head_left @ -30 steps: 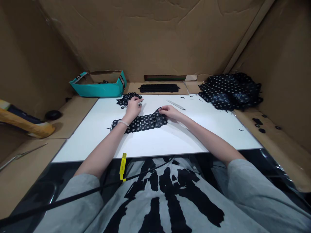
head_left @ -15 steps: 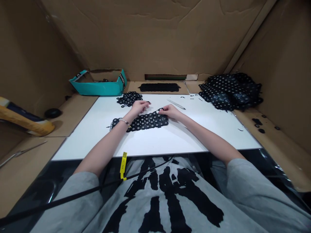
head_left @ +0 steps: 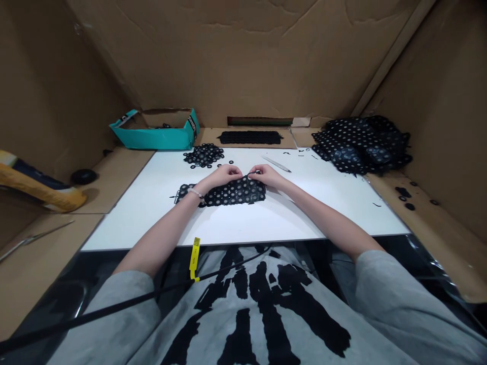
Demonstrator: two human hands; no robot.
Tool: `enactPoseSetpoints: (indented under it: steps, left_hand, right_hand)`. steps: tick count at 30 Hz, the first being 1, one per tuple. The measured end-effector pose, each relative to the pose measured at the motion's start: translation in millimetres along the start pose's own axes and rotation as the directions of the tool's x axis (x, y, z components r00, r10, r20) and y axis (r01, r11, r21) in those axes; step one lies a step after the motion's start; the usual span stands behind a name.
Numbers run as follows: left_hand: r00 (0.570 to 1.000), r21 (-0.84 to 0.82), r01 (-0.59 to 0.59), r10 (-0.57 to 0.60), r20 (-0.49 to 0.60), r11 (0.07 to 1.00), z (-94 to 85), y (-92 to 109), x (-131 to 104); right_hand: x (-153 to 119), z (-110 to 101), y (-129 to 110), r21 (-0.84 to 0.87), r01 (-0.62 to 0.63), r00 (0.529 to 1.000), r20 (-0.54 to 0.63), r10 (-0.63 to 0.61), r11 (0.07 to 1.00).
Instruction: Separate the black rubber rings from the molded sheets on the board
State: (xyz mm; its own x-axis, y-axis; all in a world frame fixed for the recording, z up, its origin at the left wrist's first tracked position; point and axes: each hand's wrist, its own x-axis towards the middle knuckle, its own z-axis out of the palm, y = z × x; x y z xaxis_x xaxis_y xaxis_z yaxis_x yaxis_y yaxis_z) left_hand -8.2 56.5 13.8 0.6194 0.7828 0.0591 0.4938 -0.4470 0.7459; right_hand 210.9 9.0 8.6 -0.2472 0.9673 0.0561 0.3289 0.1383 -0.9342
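Note:
A black sheet with rows of round spots lies on the white board. At its upper edge my left hand has its fingers pinched on the sheet's top edge. Just to the right, my right hand pinches the sheet near its upper right corner. The two hands' fingertips are a small distance apart. Behind my left hand is a pile of small black rings, with a loose ring to its right.
White tweezers lie behind my right hand. A teal box stands at the back left, a black strip stack at the back, and a heap of spotted black sheets at the back right. Scissors lie at left.
My left hand has come down and right from beside the ring pile to the sheet's top edge. A dark ring at its fingers is no longer seen there. Loose rings now show by the pile.

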Motion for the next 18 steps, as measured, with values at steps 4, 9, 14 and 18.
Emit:
enactPoseSetpoints:
  steps: [4, 9, 14, 18]
  left_hand:
    - [0.999, -0.007, -0.042, 0.042, 0.032, 0.999, 2.8, 9.1, -4.2]
    - [0.995, 0.021, -0.085, 0.086, -0.041, 0.996, 3.0, 15.6, -6.4]
    - [0.980, 0.183, -0.137, 0.160, -0.115, 0.974, 5.4, 19.9, -6.8]
    - [0.992, 0.094, -0.061, 0.071, -0.106, 0.994, 5.6, 21.0, -7.3]
  right_hand:
    - [0.0, -2.2, -2.1, -0.129, 0.040, 0.998, 0.058, -0.032, 0.991]
    - [0.4, 0.4, 1.1, -0.071, 0.039, 0.998, 0.043, -0.036, 0.997]
    - [-2.5, 5.6, 1.6, 0.049, 0.011, 1.000, 0.008, -0.011, 0.999]
    - [-4.2, 8.9, 0.5, 0.084, 0.049, 0.999, 0.019, -0.051, 0.995]
